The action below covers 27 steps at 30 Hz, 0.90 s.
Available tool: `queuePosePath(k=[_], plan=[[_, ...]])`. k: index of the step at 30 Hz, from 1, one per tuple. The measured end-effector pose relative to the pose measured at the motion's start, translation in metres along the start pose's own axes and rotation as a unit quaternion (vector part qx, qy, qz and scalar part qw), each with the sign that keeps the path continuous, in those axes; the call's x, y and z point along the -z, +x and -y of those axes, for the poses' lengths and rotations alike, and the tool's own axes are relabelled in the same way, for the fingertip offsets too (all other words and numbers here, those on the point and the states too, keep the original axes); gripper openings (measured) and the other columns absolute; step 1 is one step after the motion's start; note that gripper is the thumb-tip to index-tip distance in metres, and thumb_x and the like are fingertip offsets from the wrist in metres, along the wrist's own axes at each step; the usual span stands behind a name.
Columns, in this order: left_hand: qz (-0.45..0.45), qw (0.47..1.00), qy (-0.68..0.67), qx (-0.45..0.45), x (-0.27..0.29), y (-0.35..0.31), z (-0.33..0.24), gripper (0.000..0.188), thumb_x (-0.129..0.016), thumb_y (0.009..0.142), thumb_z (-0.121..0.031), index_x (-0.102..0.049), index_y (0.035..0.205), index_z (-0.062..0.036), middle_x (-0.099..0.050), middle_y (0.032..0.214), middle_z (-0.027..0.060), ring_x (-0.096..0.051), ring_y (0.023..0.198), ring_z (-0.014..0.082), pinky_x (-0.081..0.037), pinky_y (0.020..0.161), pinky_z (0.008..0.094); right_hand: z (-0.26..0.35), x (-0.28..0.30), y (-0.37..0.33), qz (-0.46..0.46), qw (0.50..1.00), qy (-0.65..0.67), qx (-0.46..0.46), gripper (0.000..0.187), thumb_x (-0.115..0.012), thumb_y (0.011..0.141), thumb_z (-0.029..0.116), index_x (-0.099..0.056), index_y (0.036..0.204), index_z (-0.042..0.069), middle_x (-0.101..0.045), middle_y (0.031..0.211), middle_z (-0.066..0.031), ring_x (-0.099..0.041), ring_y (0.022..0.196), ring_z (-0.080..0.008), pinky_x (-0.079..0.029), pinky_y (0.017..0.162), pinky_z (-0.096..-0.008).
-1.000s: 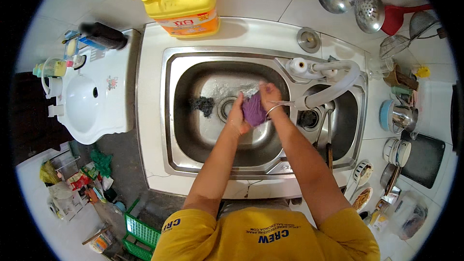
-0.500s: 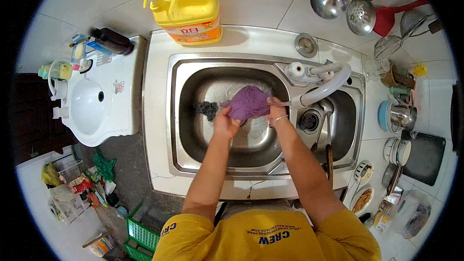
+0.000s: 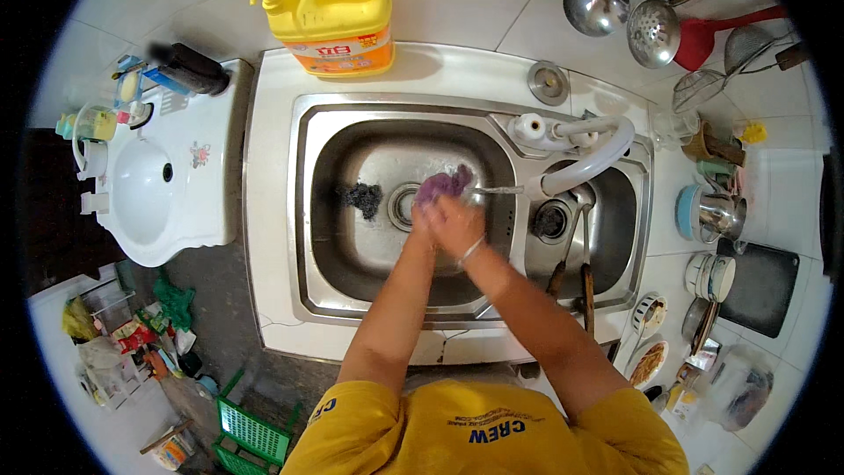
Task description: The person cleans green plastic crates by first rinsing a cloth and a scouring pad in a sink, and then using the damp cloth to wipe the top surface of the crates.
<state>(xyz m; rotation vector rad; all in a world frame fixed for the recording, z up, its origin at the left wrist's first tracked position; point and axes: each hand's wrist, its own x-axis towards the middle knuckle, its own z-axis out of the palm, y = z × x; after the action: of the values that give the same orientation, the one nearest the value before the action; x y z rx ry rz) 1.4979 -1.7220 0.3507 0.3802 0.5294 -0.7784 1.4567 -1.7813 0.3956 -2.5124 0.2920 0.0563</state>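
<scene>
The purple cloth (image 3: 445,185), spread wide half a second ago with the left hand (image 3: 423,230) at its eight o'clock and the right hand (image 3: 459,223) near its three, is now a small bunch, both hands drawn together at its six o'clock. The water stream (image 3: 499,190), which then met the right hand, now reaches the cloth's three o'clock edge. More of the drain (image 3: 402,208) shows at the cloth's eight o'clock, and the right forearm (image 3: 514,299) has uncovered a dark tool handle (image 3: 556,279) at its one o'clock.
</scene>
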Motion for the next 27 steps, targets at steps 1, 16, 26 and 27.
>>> queuePosePath(k=[1,16,26,27], plan=[[-0.136,0.983,0.078,-0.091,-0.01,-0.01,0.002,0.036,-0.042,0.092,-0.031,-0.05,0.114,-0.0033,-0.06,0.091,0.0105,-0.058,0.08,0.0224,-0.049,0.074,0.0335,-0.023,-0.011,0.019,-0.055,0.998,-0.003,-0.026,0.026,-0.056,0.078,0.03,-0.055,0.07,0.006,-0.057,0.064,-0.0193,-0.057,0.059,-0.0377,-0.045,0.055,-0.046],[-0.061,0.499,0.846,-0.177,0.033,-0.009,-0.037,0.045,-0.065,0.069,-0.017,-0.054,0.113,-0.0122,-0.055,0.098,0.0153,-0.051,0.098,0.0349,-0.042,0.083,0.0421,-0.047,-0.006,0.059,-0.091,0.824,0.427,-0.361,0.037,-0.066,0.075,0.014,-0.051,0.106,0.0,-0.059,0.085,-0.0081,-0.056,0.071,-0.0152,-0.047,0.066,-0.0268],[0.003,0.836,0.525,-0.159,-0.048,-0.025,-0.056,0.032,-0.051,0.087,-0.03,-0.057,0.084,0.0016,-0.055,0.078,0.001,-0.05,0.074,0.0126,-0.041,0.071,0.0279,-0.106,-0.024,0.037,0.134,0.979,0.146,-0.051,0.03,-0.051,0.076,0.011,-0.056,0.106,0.01,-0.058,0.107,-0.012,-0.053,0.099,-0.0315,-0.042,0.087,-0.0371],[-0.019,0.878,0.457,-0.143,-0.042,-0.025,-0.062,0.03,-0.051,0.086,-0.029,-0.057,0.085,0.001,-0.056,0.08,0.0024,-0.051,0.075,0.0131,-0.042,0.071,0.0278,-0.105,-0.021,0.042,0.19,0.966,0.16,-0.076,0.027,-0.051,0.077,0.009,-0.056,0.103,0.009,-0.06,0.105,-0.0106,-0.057,0.094,-0.0284,-0.044,0.083,-0.0343]])
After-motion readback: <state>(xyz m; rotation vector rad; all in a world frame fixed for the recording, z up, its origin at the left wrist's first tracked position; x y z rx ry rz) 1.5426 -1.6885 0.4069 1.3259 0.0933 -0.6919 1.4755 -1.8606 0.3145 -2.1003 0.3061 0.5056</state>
